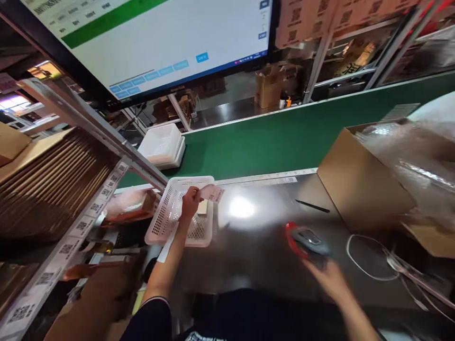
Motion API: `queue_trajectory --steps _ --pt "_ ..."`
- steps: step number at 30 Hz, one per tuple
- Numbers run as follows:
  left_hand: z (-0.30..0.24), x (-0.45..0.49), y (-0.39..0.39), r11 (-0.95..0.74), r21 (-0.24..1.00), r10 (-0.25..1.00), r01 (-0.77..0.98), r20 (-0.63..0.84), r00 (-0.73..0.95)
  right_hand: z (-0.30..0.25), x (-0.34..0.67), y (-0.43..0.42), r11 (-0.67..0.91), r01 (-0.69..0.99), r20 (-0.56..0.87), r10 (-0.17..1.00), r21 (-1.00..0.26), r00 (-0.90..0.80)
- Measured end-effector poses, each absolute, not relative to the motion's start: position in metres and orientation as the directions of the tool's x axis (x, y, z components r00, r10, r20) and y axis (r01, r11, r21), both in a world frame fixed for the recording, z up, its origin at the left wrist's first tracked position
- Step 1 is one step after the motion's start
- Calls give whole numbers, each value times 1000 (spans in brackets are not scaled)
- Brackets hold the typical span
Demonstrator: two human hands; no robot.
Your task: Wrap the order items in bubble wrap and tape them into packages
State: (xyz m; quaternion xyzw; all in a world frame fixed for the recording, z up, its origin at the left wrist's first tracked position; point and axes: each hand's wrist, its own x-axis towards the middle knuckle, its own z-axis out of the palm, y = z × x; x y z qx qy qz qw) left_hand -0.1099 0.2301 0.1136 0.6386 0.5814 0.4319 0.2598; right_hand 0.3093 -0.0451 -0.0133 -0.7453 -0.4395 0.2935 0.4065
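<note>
My left hand (190, 202) is closed on a small pink-and-white packet (212, 193), held over a white perforated plastic basket (164, 214) on the steel table (256, 237). A small tan item lies inside the basket under the packet. My right hand (329, 278) is blurred by motion and grips a grey handheld scanner with a red rim (306, 240), low over the table to the right of the basket.
An open cardboard box (359, 182) with clear plastic wrap stands at the right. A black pen (312, 206) and a white cable (369, 258) lie on the table. Behind runs a green conveyor belt (284, 137) carrying stacked white trays (162, 146). A monitor (159, 42) hangs above; shelving with labels fills the left.
</note>
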Motion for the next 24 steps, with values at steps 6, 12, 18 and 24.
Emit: queue_trajectory --steps 6,12,18,24 --pt "76 -34 174 -228 860 973 457 194 121 44 224 1 -88 434 -56 995 -896 86" --pt "77 -67 165 -191 853 971 486 235 -31 19 232 -15 -72 366 -68 997 -928 23" --pt "104 -163 181 -14 875 877 483 243 -415 -14 255 -40 -106 290 -95 994 -951 53" --pt "116 -148 177 -103 910 956 401 202 -212 35 217 -19 -2 350 -32 996 -937 -81"
